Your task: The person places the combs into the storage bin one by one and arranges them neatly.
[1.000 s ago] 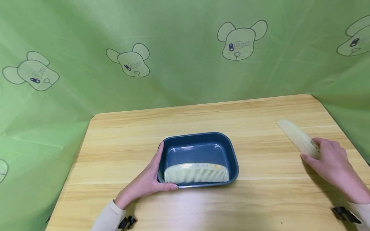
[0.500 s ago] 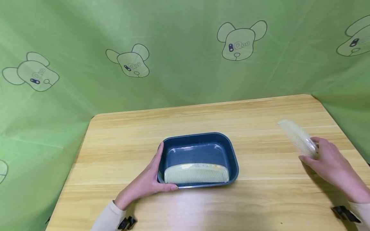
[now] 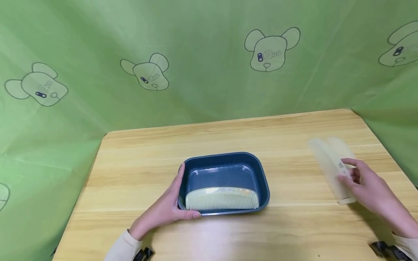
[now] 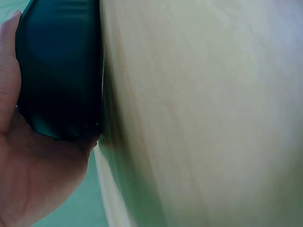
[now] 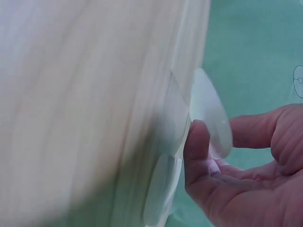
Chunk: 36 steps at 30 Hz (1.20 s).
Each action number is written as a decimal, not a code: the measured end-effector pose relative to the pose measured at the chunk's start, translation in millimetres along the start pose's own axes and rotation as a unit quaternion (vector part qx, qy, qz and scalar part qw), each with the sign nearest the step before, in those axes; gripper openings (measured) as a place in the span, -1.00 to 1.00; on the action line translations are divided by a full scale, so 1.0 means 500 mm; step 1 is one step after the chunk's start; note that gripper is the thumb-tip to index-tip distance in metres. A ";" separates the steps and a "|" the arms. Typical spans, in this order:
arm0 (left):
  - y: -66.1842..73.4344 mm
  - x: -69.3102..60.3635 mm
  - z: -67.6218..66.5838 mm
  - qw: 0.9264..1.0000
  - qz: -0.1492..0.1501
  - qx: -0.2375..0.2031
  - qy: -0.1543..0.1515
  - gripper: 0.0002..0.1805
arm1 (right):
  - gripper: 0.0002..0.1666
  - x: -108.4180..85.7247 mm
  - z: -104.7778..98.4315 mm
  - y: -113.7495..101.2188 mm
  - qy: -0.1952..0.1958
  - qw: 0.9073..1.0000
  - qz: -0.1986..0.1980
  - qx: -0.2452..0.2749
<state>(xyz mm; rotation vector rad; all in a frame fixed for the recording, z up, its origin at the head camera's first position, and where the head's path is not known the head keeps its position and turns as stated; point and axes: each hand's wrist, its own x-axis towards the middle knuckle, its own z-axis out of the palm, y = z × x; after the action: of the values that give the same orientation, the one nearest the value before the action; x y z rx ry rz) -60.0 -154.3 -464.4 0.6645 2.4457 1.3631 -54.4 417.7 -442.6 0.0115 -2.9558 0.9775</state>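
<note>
A dark blue plastic tray (image 3: 225,174) stands on the table with a pale comb (image 3: 222,198) lying along its near side, teeth toward me. My left hand (image 3: 169,203) grips the tray's near left corner, thumb along the front rim and a finger up the left side. To the right, my right hand (image 3: 369,185) pinches a pale translucent comb (image 5: 213,118) between thumb and fingers. Beside it in the head view a blurred pale comb shape (image 3: 323,159) overlaps it. In the right wrist view another pale piece (image 5: 161,194) shows lower down; whether it is a separate comb, I cannot tell.
The wooden table (image 3: 287,232) has rounded far corners. A green cloth (image 3: 209,72) printed with bear heads hangs behind it and at both sides. Black straps sit at both wrists.
The comb at my right hand has turned and now shows as two overlapping, blurred shapes, one reaching nearer me. My right hand's fingers have shifted a little. The left hand and tray stay put.
</note>
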 end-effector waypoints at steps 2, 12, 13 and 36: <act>0.001 0.000 0.000 1.000 0.000 -0.001 0.001 0.65 | -0.38 -0.004 0.005 -0.005 0.004 1.000 -0.003 0.023; 0.002 -0.003 0.000 1.000 -0.002 -0.003 0.002 0.65 | -0.35 -0.008 0.027 -0.030 -0.011 0.993 -0.025 0.118; 0.002 -0.004 -0.001 1.000 -0.003 -0.004 0.003 0.65 | -0.35 -0.007 0.030 -0.034 -0.013 0.992 -0.025 0.126; -0.002 -0.002 0.000 1.000 -0.006 -0.013 -0.001 0.65 | -0.28 -0.010 0.034 -0.127 -0.058 0.972 -0.035 0.225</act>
<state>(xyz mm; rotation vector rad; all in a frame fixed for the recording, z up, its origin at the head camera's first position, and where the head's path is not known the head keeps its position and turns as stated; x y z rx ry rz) -59.5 -155.1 -465.5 0.6442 2.4229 1.3855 -49.0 356.5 -418.6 0.1855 -2.7338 1.6620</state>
